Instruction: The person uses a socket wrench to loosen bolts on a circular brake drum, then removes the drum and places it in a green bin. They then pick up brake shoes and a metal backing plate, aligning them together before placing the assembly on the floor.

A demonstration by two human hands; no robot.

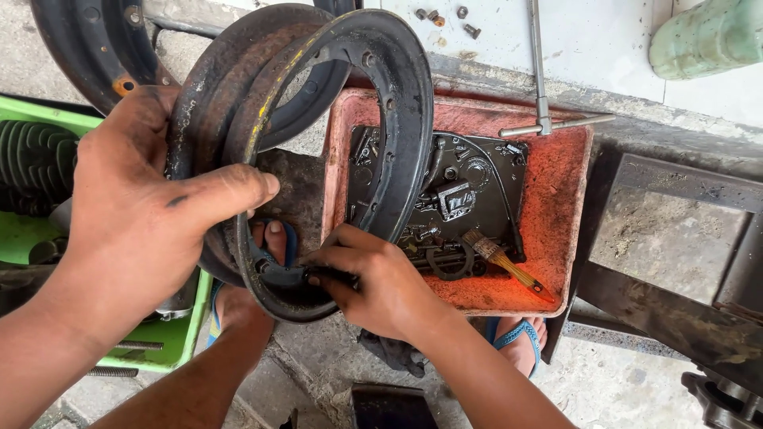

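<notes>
Rusty wheel rim [238, 103] upright over red tray [556, 175], between both hands. Left hand [135, 214] clamped on rim's left edge. Right hand [381, 282] closed on small dark tool [330, 276] at rim's bottom. Brush [497, 258] in tray.

The left hand [139, 214] grips a rusty wheel rim [302, 151] upright by its left edge. The right hand [373, 282] presses a dark tool [318, 276] against the rim's lower inside. Behind, at right, a red tray [556, 183] holds oily parts and a brush [501, 260].
</notes>
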